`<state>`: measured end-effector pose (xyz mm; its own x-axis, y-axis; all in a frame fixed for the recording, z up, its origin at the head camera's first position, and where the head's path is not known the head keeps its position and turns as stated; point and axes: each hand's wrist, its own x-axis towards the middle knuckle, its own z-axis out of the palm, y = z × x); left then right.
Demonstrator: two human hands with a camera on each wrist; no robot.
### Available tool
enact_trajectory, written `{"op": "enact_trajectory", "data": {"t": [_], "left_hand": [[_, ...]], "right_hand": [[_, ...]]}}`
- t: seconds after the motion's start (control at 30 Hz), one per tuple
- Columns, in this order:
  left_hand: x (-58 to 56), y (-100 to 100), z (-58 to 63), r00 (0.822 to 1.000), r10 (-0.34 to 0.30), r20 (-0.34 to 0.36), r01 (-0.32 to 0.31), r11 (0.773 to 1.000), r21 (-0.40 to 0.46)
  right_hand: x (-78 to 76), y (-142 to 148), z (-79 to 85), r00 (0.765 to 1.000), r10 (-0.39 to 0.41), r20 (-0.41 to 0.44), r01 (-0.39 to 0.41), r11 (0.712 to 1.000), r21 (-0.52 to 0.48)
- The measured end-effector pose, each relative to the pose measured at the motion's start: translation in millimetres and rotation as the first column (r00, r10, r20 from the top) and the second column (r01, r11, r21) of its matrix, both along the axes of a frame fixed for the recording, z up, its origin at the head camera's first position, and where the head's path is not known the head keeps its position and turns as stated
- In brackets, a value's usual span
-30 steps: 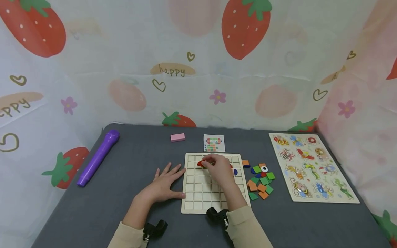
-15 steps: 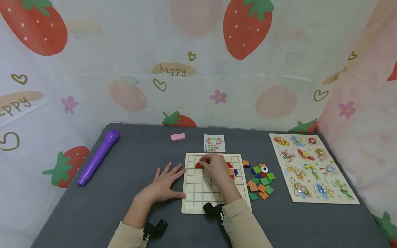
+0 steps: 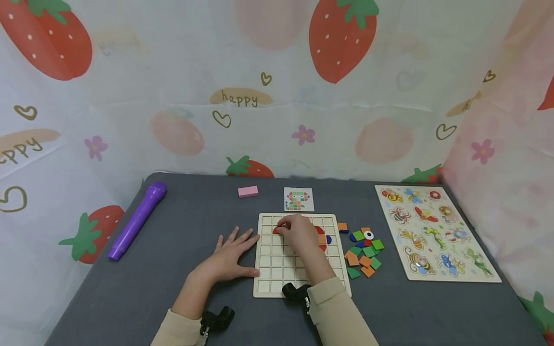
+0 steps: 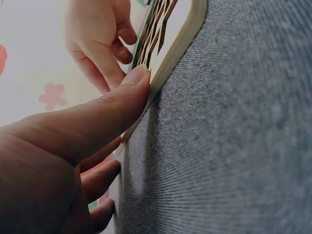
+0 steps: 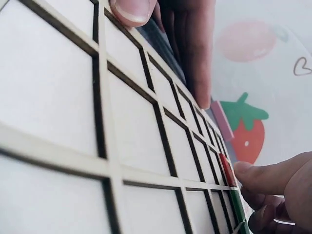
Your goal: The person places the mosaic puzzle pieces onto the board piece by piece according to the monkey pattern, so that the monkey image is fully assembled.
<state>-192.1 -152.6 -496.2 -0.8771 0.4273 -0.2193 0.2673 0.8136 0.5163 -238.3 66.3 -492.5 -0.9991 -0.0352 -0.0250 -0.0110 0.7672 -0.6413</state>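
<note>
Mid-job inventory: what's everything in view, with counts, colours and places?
Table: 1, dark grey, underneath
Backdrop: 1 surround, whitish with strawberries, behind
Purple stick: 1, purple, table's left
Pink block: 1, pink, back
Grid board: 1, pale, centre
Pattern card: 1, white with coloured print, behind grid board
Red piece: 1, red, in grid, at right thumb
Other grid pieces: several, red, orange, blue, green, partly hidden
Loose pieces: over a dozen, mostly orange and green, right of grid board
Picture board: 1, cream with coloured creatures, right
Sleeves: 2, beige, forearms
Wrist cameras: 2, black, wrists
Left hand: 1, bare, touching grid board's left edge
Right hand: 1, bare, over grid board
</note>
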Motion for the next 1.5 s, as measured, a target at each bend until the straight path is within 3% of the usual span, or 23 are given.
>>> {"op": "enact_trajectory", "data": {"t": [0.33, 0.77, 1.0, 1.5], "left_hand": [[-0.6, 3, -0.3, 1.0, 0.001, 0.007, -0.001, 1.0, 0.006], [-0.2, -1, -0.1, 1.0, 0.008, 0.017, -0.009, 1.0, 0.027], [-1.5, -1, -1.0, 1.0, 0.004, 0.024, -0.004, 1.0, 0.022], [-1.9, 1, -2.3, 1.0, 0.003, 0.026, -0.004, 1.0, 0.022]], "right_hand": [[17.2, 18, 18.6, 0.999, -0.033, -0.003, 0.033, 0.996, -0.088], [37.2, 71, 32.6, 0.987, -0.153, -0.054, 0.146, 0.983, -0.114], [41.7, 106, 29.2, 0.973, -0.216, -0.082, 0.205, 0.971, -0.12], [51.9, 176, 19.5, 0.937, -0.348, 0.027, 0.349, 0.934, -0.08]]}}
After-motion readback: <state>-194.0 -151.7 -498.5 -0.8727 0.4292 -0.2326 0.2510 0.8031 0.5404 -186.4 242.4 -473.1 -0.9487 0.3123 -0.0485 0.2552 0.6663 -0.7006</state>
